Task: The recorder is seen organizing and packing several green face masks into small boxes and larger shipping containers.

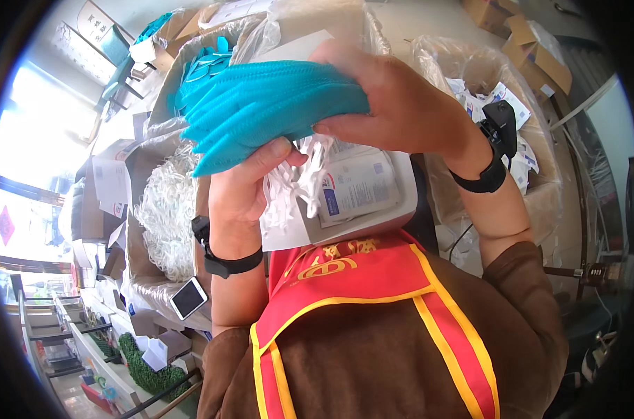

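The right hand [390, 105] grips the teal stack [268, 101], which stretches lengthwise leftward — left hand [246, 178] touching below, its closure unclear.

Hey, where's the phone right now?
In the head view, the phone is toward the lower left, just below the pile of white cords and to the left of the person's left forearm.
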The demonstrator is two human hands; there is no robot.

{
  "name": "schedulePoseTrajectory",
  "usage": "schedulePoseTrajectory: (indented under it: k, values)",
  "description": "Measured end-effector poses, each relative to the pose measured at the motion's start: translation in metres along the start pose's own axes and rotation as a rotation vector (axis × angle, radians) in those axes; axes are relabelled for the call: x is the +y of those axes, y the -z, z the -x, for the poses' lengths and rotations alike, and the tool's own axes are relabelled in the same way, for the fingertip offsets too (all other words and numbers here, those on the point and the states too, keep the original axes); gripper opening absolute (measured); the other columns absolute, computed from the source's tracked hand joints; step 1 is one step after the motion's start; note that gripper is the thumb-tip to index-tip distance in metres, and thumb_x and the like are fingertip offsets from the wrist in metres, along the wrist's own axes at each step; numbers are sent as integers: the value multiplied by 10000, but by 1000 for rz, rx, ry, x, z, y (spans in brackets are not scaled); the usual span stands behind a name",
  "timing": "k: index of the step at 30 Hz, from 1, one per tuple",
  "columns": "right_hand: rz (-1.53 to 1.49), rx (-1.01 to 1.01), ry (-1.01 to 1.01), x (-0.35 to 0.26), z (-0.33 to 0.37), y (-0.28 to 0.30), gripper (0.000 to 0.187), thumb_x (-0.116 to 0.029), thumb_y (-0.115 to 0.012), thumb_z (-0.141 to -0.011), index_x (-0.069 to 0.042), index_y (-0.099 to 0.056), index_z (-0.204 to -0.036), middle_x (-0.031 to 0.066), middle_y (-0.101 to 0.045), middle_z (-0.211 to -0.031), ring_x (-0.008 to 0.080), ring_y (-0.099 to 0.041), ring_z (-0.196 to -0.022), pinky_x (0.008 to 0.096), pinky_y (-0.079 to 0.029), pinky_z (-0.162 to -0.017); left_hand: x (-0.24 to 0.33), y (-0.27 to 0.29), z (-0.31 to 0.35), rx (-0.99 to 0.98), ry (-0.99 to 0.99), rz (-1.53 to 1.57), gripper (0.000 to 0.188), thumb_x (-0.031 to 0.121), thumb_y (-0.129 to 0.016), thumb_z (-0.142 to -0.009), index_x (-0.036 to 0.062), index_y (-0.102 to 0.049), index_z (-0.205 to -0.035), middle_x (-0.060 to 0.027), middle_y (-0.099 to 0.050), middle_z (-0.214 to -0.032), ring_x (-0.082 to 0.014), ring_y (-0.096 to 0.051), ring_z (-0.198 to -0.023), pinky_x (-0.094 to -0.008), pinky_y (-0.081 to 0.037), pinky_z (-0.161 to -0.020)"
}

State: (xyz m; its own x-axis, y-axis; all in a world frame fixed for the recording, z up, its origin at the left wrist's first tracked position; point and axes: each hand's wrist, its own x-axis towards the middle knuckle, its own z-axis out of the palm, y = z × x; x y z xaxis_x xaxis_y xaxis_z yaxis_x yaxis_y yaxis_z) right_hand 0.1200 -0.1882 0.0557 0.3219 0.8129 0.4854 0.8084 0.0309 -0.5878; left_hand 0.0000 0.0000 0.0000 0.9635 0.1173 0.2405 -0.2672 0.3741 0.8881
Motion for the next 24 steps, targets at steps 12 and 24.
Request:
schedulePoseTrajectory:
  k: [12,24]
  values:
    - [-149,113,236,24,-8,-15,540,-123,-763,-720,-24,-513,-1188,136,-643,-962,205,-637,-895,316,-499,-771,-6,-5,4,7,-28,-189,451,96,-629,-878,-52,-445,-1262,-186,-630,-929,-224,-607,-517,-329,-556,-508]
    - [-728,-308,-406,43,37,-61,268,-258,-609,-925,-37,-604,-1077,-16,-585,-825,61,-571,-780,213,-460,-715,29,56,6,204,-142,132,411,314,-501,-969,-21,-501,-1207,-164,-642,-943,-240,-647,-757,-377,-558,-673]
